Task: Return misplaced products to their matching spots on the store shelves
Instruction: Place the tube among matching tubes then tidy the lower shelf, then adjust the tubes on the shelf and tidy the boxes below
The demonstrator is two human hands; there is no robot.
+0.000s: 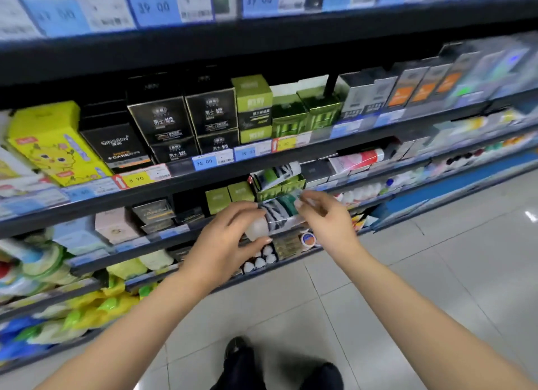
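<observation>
Dark metal shelving (pixel 262 40) runs in tiers across the view, its front edges lined with blue and yellow price labels (pixel 205 161). Below it lies a floor of glossy pale grey tiles (pixel 422 287), catching a small bright glare of overhead light (pixel 530 215) near the right edge.

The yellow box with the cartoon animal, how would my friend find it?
Look at the second shelf from the top, far left end. The yellow box leans beside black boxes; it alone is bright yellow with a cartoon creature.
</observation>
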